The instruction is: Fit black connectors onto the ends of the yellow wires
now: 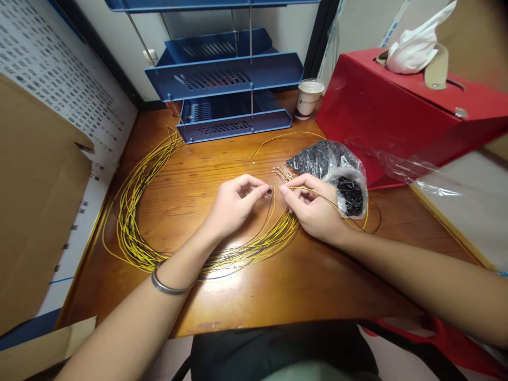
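Yellow wire lies in the right hand, thumb and forefinger pinched near its end; it points left, its long axis running crosswise and sloping down rightward over the hand. The left hand pinches a small black piece, near which 2 thin strands hang. Outward, a wire coil loops across the desk; a bag of black pieces sits beside the right hand.

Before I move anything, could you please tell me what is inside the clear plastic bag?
Small black pieces show inside the bag; those underneath are hidden, and the right hand blocks part.
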`<action>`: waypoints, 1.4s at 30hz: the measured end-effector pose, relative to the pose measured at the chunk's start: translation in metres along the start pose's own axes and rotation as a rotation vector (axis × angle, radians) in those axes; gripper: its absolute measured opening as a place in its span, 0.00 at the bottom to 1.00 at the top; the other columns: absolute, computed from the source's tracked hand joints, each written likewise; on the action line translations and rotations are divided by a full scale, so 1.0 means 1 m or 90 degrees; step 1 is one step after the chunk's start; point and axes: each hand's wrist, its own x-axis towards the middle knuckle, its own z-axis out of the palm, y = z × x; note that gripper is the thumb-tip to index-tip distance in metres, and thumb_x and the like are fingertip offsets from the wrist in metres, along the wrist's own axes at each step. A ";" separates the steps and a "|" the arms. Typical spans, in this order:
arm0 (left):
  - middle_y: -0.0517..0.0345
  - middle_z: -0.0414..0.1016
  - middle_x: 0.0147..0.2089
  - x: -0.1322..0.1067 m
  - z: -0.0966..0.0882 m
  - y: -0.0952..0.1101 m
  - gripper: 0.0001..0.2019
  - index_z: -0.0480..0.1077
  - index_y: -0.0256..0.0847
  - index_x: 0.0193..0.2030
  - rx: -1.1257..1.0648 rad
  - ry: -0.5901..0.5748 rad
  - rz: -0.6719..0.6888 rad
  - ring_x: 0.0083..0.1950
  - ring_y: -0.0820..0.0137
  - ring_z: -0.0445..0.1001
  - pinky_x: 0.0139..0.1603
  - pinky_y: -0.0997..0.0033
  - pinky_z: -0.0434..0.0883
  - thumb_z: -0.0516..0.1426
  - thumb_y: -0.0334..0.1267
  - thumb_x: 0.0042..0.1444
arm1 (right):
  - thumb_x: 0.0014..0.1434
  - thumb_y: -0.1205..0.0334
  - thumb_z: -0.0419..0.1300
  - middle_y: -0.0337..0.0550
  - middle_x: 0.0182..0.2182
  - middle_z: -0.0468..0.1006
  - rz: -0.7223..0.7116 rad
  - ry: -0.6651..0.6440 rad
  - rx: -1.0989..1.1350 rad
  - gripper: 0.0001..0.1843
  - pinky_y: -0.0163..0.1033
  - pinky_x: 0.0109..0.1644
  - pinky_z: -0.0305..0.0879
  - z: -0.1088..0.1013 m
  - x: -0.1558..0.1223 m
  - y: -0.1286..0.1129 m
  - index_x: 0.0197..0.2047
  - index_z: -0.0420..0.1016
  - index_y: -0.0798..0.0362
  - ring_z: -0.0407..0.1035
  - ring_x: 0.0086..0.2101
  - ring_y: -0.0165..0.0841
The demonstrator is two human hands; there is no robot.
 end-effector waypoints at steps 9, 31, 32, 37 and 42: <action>0.51 0.84 0.37 0.000 -0.002 0.000 0.11 0.80 0.35 0.39 0.004 0.035 0.000 0.31 0.72 0.76 0.29 0.75 0.68 0.68 0.40 0.52 | 0.59 0.58 0.65 0.31 0.16 0.66 0.012 0.000 0.014 0.09 0.33 0.20 0.51 -0.001 0.001 0.002 0.32 0.73 0.53 0.60 0.17 0.24; 0.52 0.84 0.35 -0.002 -0.001 -0.001 0.09 0.82 0.35 0.39 0.089 0.038 0.064 0.29 0.73 0.74 0.29 0.74 0.68 0.67 0.38 0.54 | 0.59 0.60 0.64 0.30 0.16 0.61 0.001 0.001 0.000 0.09 0.32 0.21 0.46 -0.001 0.001 0.002 0.31 0.73 0.54 0.53 0.18 0.23; 0.52 0.84 0.35 -0.002 -0.001 -0.001 0.09 0.82 0.36 0.39 0.097 0.040 0.068 0.29 0.73 0.75 0.30 0.74 0.68 0.67 0.39 0.54 | 0.59 0.60 0.64 0.30 0.16 0.61 0.001 0.000 -0.002 0.09 0.32 0.21 0.46 -0.001 0.001 0.001 0.31 0.73 0.54 0.53 0.18 0.23; 0.53 0.85 0.37 -0.002 -0.001 -0.001 0.09 0.82 0.37 0.39 0.141 0.043 0.088 0.26 0.75 0.72 0.28 0.74 0.66 0.66 0.39 0.55 | 0.59 0.60 0.64 0.29 0.16 0.61 0.001 0.002 -0.009 0.09 0.32 0.20 0.46 0.000 0.001 0.000 0.30 0.73 0.55 0.53 0.17 0.23; 0.54 0.85 0.36 -0.003 -0.001 -0.001 0.08 0.82 0.38 0.40 0.158 0.031 0.104 0.24 0.76 0.71 0.26 0.74 0.66 0.65 0.39 0.56 | 0.58 0.61 0.64 0.30 0.16 0.62 0.001 0.000 -0.011 0.08 0.32 0.20 0.46 0.000 0.001 -0.002 0.30 0.73 0.55 0.54 0.17 0.22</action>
